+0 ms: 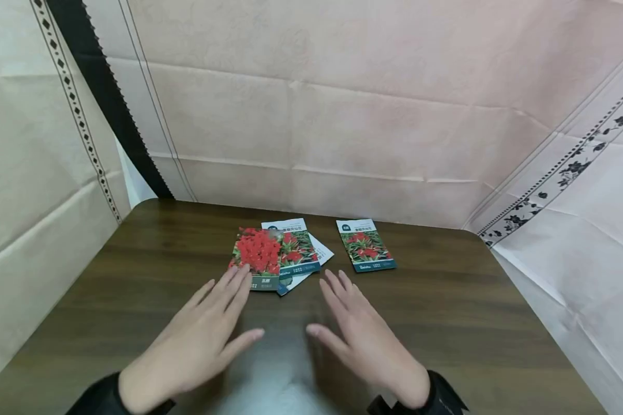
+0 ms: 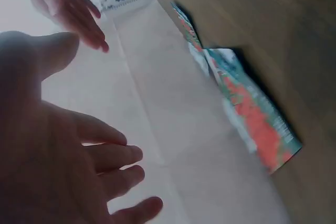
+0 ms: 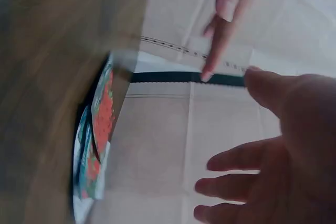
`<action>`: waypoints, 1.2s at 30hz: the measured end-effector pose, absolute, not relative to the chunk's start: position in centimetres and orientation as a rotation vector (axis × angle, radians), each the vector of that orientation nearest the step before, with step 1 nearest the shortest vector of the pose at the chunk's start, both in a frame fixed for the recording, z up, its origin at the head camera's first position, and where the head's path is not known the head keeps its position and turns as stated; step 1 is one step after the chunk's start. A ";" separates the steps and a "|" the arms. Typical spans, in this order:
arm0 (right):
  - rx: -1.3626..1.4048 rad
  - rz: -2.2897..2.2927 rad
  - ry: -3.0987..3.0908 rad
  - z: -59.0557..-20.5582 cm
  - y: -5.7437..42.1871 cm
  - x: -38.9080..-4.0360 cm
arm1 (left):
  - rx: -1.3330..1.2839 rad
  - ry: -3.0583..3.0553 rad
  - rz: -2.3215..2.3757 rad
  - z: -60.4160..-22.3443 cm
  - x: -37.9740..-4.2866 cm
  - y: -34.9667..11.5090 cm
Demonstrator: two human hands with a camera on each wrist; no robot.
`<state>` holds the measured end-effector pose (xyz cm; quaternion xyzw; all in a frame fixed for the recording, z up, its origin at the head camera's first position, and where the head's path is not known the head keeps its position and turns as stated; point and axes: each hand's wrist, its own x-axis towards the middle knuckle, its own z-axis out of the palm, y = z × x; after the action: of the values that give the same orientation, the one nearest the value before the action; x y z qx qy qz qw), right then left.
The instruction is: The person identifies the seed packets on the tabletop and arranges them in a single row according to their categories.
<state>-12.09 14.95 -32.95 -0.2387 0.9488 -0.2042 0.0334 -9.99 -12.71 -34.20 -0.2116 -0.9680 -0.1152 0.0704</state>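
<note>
Three flat seed packets overlap in a pile at the far middle of the table. On top lies one with a large red flower picture (image 1: 259, 253). A second packet with red flowers and green leaves (image 1: 295, 245) lies partly beneath it, and a white-faced packet (image 1: 322, 251) sticks out below both. A separate packet (image 1: 366, 246) lies to the right. My left hand (image 1: 202, 334) hovers near the pile, fingers extended and thumb apart, its fingertips overlapping the top packet in the head view. My right hand (image 1: 360, 340) is spread in front of the separate packet. Both hands hold nothing.
The dark brown wooden table (image 1: 446, 311) has rounded far corners. Pale cloth (image 1: 316, 127) hangs behind it and along both sides, with a black band (image 1: 109, 92) at the left and a flower-patterned border (image 1: 566, 167) at the right.
</note>
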 end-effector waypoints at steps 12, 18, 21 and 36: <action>-0.208 -1.881 2.131 -36.9 9.7 -23.1 | -0.019 -2.755 -1.709 -38.4 -21.6 -16.7; -0.093 -1.951 2.001 -39.5 6.6 -25.0 | 0.157 -2.631 -1.928 -39.6 -23.0 -15.8; -0.055 -1.972 1.959 -40.3 5.8 -25.1 | 0.156 -2.626 -1.947 -39.9 -22.9 -15.5; -0.073 -1.986 1.937 -40.6 5.5 -24.0 | 0.066 -2.672 -1.754 -40.8 -21.0 -16.8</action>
<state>-23.97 5.54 -40.64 -0.0257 0.6861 -0.7038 0.1822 -21.00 -16.83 -40.81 0.0207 -0.8354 -0.5485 -0.0278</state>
